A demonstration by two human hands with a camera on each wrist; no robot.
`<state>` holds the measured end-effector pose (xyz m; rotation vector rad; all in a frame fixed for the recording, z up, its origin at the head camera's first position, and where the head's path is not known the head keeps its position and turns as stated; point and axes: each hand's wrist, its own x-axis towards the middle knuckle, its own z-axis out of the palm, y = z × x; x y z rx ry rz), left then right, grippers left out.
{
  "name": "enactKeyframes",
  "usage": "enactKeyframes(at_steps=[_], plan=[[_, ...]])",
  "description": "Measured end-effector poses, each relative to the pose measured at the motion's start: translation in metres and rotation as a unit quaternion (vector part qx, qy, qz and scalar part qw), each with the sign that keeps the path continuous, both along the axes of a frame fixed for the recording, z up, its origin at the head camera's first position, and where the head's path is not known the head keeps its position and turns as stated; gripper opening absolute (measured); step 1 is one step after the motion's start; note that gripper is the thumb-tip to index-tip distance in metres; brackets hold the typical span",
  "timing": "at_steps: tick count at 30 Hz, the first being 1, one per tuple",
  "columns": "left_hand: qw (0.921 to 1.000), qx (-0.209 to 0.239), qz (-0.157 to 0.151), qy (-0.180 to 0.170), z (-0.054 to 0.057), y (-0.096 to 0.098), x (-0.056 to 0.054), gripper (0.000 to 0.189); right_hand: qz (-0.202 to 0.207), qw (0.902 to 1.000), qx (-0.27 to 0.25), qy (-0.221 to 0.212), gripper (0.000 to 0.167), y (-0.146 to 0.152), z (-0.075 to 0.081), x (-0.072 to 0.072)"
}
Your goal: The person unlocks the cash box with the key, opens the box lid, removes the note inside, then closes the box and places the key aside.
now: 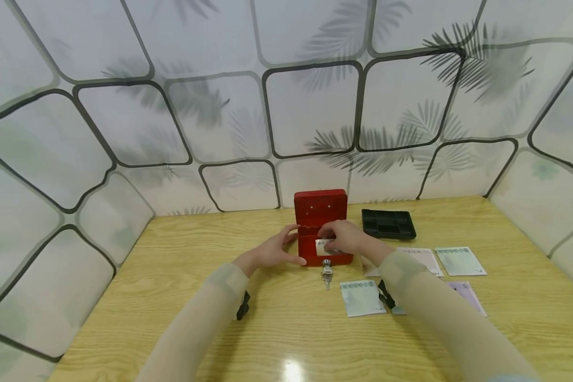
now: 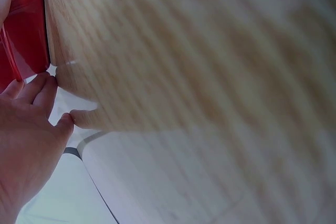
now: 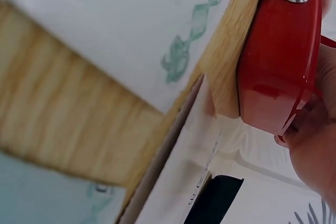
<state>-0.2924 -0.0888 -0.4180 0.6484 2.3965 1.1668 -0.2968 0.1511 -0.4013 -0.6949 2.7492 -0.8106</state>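
A red cash box (image 1: 321,208) stands on the table with its lid raised. Its front lock holds a key, and more keys (image 1: 327,276) dangle below. My left hand (image 1: 272,252) rests at the box's left side, thumb by the front corner and fingers spread along the wall; in the left wrist view its fingertips touch the red wall (image 2: 26,40). Inside the box, my right hand (image 1: 345,237) pinches a pale banknote (image 1: 321,247), its fingers curled over the far edge. The right wrist view shows the box's side (image 3: 278,61), with the fingertips partly hidden behind the rim.
A black compartment tray (image 1: 388,225) sits behind and right of the box. Several banknotes lie to the right: a pale green one (image 1: 362,298) in front, a pinkish one (image 1: 422,259), another green one (image 1: 460,261) and a purple one (image 1: 469,296) partly under my right sleeve.
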Motion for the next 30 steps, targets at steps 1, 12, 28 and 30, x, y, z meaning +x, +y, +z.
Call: enactKeyframes(at_steps=[1, 12, 28, 30], plan=[[1.0, 0.001, 0.0, 0.0, -0.0002, 0.0, 0.0001, 0.09, -0.001, 1.0, -0.005, -0.001, 0.025, 0.0002, 0.0002, -0.0001], [1.0, 0.001, -0.002, -0.002, -0.0008, 0.0002, -0.0008, 0.091, -0.004, 0.9997, -0.016, 0.016, 0.019, 0.0014, 0.0012, 0.0004], [1.0, -0.008, 0.003, -0.003, -0.0025, 0.0005, -0.002, 0.091, 0.023, 0.9982, -0.037, 0.041, 0.017, 0.0041, -0.0029, -0.0019], [1.0, -0.008, 0.004, -0.003, -0.0021, 0.0004, -0.0018, 0.091, 0.022, 0.9978, -0.045, 0.043, 0.018, 0.0039, -0.0017, -0.0014]])
